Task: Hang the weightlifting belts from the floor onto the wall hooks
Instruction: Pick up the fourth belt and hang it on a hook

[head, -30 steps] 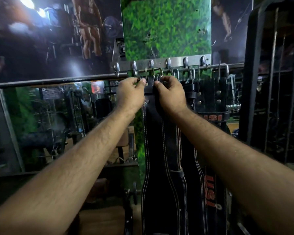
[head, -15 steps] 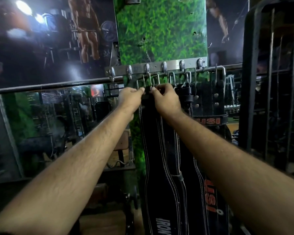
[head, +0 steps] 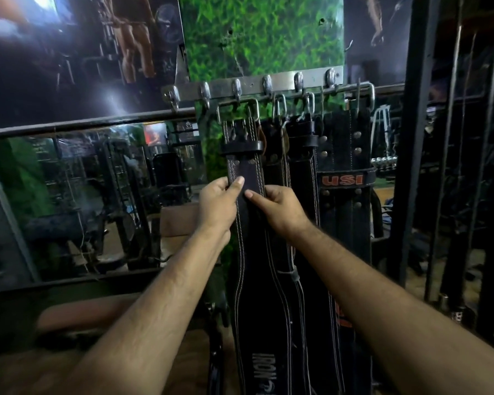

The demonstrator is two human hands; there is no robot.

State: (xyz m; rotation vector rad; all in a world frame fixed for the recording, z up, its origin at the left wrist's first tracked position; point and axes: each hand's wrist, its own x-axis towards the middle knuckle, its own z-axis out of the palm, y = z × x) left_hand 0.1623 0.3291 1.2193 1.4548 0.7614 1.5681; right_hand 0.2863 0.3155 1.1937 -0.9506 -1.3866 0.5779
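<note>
head view: the belt [head: 247, 178] hangs from the hook rail [head: 257, 86] by its metal buckle [head: 238, 109], which sits over a hook [head: 236, 89], so it is off the floor and on the wall. the left hand [head: 217, 206] pinches the strap's left edge, thumb across the front and fingers [head: 211, 192] curled behind. the right hand [head: 280, 209] holds the right edge, forefinger laid on the front face, the rest curled round the side.

the belt looks like thick black leather with pale double stitching down both edges, narrow near the buckle and widening lower down into a broad back pad with white lettering. by its look it is stiff along its length, fairly heavy, and matte enough not to slip; it should hang straight rather than fold. the narrow strap just under the keeper loop [head: 241, 145] seems the best place to hold, or the buckle frame itself when lifting on or off a hook.

just to the right hang more belts [head: 297, 155], touching one another, and a wider riveted one marked usi [head: 343, 180]. the rail is bare brushed metal with rounded hooks, fixed to a green grass-print panel [head: 263, 32]. a mirror [head: 92, 195] lies to the left, a dark steel rack [head: 411, 138] to the right.
</note>
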